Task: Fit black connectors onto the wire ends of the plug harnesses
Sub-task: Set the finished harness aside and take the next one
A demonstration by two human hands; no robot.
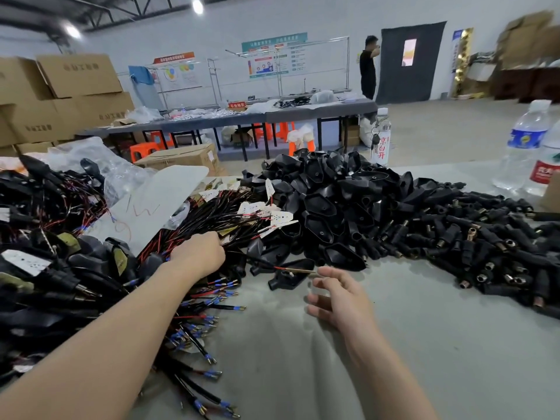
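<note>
my left hand (pixel 197 253) grips the black-and-red wire harnesses (pixel 218 209); my right hand (pixel 339 295) hovers, fingers loose, black plastic connector shell (pixel 288 281) at its eleven o'clock.

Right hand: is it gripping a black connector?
No: the right hand has its fingers spread and relaxed over the table, and the nearest black connector lies on the table beyond its fingertips.

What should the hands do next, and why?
Probably pull one harness free from the pile. The left hand is curled into the wires, while the right hand hovers open and empty beside a black cover on the table, ready to take it.
</note>
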